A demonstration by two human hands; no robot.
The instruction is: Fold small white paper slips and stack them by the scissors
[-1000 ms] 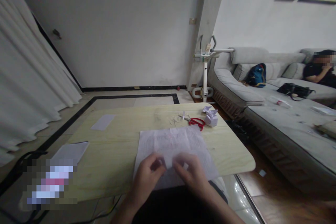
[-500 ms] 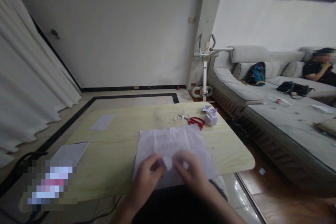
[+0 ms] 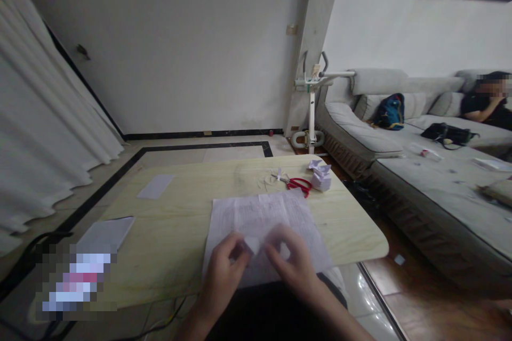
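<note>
Left hand's pinching a small paper piece, probably to steady it; right hand's curled but blurry, can't tell its grip.

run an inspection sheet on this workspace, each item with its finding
surface: pale wooden table, rounded corner at right; a large thin sheet lies before the person
job's things: small white paper between the hands, its folds too blurred to tell
clutter: red-handled scissors, thin scraps, folded paper shapes, single paper, paper stack; item at near left pixelated
hands: left hand appears to pinch the small white paper; right hand blurred, grip unclear
cables: dark cable below the table's near edge
surroundings: curtain left; sofa right, with backpack, black bag and a seated person
</note>
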